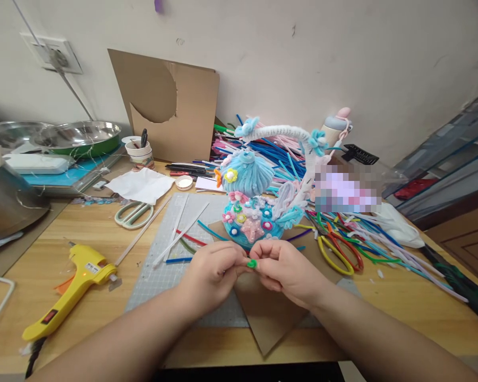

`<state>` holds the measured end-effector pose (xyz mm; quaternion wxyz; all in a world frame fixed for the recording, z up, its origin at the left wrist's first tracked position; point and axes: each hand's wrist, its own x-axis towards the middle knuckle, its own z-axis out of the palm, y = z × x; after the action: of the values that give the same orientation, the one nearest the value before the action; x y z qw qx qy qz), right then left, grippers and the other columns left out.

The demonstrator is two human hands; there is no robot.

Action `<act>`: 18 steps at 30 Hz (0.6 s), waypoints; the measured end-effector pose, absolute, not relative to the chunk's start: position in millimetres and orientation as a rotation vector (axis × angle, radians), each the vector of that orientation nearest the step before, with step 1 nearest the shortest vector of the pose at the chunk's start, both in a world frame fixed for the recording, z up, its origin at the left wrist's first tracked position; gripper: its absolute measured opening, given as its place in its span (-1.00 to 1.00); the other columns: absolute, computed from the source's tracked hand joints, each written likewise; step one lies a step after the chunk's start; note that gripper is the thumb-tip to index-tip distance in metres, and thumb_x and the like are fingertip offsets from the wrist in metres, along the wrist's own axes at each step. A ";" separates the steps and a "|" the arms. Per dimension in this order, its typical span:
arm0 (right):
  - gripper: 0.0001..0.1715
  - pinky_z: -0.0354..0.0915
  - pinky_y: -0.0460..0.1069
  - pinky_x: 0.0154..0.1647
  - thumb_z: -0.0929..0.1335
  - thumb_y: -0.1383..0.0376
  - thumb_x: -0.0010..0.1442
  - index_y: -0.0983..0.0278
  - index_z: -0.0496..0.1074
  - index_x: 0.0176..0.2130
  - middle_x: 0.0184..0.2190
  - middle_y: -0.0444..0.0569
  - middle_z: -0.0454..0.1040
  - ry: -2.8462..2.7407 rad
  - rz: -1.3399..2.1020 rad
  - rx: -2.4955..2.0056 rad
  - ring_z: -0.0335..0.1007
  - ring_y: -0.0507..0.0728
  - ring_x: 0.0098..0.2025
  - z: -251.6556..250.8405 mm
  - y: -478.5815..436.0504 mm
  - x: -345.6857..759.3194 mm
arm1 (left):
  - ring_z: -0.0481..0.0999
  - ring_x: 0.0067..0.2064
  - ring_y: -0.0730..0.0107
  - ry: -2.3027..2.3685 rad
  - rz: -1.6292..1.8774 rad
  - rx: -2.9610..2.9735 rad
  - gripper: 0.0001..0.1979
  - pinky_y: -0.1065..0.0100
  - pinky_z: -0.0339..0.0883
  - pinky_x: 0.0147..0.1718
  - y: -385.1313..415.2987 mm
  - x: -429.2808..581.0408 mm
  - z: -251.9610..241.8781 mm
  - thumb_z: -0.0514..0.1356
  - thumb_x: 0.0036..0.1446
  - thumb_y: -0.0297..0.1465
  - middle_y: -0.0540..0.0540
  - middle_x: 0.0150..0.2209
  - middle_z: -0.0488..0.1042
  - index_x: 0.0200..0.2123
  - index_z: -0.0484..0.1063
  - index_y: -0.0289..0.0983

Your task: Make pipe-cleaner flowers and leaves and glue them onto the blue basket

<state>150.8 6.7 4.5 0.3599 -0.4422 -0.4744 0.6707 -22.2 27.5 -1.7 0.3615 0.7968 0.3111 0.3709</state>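
My left hand (pixel 215 273) and my right hand (pixel 284 270) meet over the cutting mat, fingers pinched together. Between their fingertips sits a small curled piece of green pipe cleaner (pixel 252 263); both hands appear to grip it. Just behind them stands a fuzzy craft lamp (pixel 249 178) with a blue shade, a white curved arm (pixel 281 131) and a blue base covered in small flowers and a pink starfish (pixel 252 229). Short pipe cleaners (pixel 179 260) in blue, red and green lie left of my hands.
A yellow glue gun (pixel 85 270) rests at left, near pale-handled scissors (pixel 134 215). Yellow and red-handled tools (pixel 340 252) lie at right beside scattered pipe cleaners (pixel 382 246). Under my hands are a grey mat (pixel 155 286) and brown cardboard (pixel 263 318). Metal bowls (pixel 79 137) stand back left.
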 end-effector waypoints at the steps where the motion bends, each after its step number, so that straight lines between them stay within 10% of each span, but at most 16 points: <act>1: -0.83 -0.16 -0.18 -0.73 0.34 0.29 0.00 0.29 0.24 -0.49 -0.72 -0.33 0.10 -1.178 1.763 -1.130 -0.11 -0.15 -0.75 3.1 7.5 151.1 | 0.49 -0.28 0.33 0.805 0.944 2.045 -0.86 0.35 0.30 -0.26 28.2 -22.2 -2.6 0.16 0.13 -0.42 -0.12 -0.38 0.54 -0.45 0.49 -0.25; 18: -0.84 -0.08 -0.19 -0.70 0.34 0.27 0.01 0.32 0.28 -0.41 -0.65 -0.26 0.27 -1.297 1.672 -1.170 0.08 -0.14 -0.72 3.9 11.7 155.4 | 0.42 -0.57 0.51 0.760 0.617 1.053 -0.68 0.42 0.32 -0.52 38.2 -17.3 -8.5 0.36 -0.13 -0.22 -0.01 -0.59 0.46 -0.55 0.39 -0.36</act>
<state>155.4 11.7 3.9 0.3541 -0.4525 -0.5017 0.6467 -17.3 38.2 -8.5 0.7527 0.4822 0.3481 0.2825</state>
